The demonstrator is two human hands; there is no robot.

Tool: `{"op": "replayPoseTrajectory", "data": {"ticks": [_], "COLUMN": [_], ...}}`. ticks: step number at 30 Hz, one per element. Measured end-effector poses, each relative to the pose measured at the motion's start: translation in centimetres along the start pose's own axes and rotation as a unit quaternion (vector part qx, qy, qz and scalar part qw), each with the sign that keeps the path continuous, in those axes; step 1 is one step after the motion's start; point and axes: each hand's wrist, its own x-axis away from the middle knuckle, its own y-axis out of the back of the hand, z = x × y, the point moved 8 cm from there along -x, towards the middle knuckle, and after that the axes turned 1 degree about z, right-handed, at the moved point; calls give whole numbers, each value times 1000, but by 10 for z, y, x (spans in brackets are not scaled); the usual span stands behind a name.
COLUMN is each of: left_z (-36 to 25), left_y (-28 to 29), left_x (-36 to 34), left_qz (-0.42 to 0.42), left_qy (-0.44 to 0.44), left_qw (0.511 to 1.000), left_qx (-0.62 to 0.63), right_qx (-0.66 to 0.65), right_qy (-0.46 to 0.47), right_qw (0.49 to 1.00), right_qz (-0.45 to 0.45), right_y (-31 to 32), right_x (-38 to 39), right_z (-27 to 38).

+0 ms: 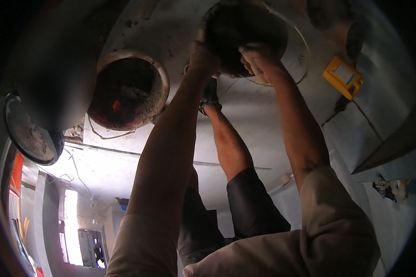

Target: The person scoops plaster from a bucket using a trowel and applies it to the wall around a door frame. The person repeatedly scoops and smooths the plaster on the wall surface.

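My left hand is closed in a fist by the near left rim of a dark round bucket. A short pale, stick-like piece shows just above that fist, but what it belongs to is hidden. My right hand is also closed, over the near right part of the bucket's mouth. Its fingers are curled around something I cannot make out. The inside of the bucket is too dark to read. A thin pale handle loops around its right side.
Left of my arms stands a second bucket, crusted, with a dark, reddish inside. A round pan-like vessel lies further left. A yellow box with a dark cable is at the right. My foot stands on the pale, stained floor.
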Motion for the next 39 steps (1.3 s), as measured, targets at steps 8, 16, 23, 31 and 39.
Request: {"op": "replayPoseTrajectory", "data": {"ticks": [8, 16, 23, 31, 39], "left_z": [-5, 23, 131, 179, 181], "left_y": [15, -115, -83, -107, -103], "left_x": [107, 345, 403, 369, 367], "left_qz": [-96, -32, -205, -293, -351], "left_qy": [23, 359, 338, 223, 374], "left_qw": [952, 377, 344, 366, 260], "left_qx": [290, 853, 851, 854, 818], "right_qx": [96, 225, 307, 587, 664], "right_qy": [120, 330, 500, 328, 412], "right_qw": [985, 908, 809, 740, 624], "right_qz": [-71, -123, -34, 1, -18], "right_y": [13, -51, -191, -292, -219], "right_x": [90, 239, 219, 113, 65], "right_z": [36, 38, 18, 8, -24]}}
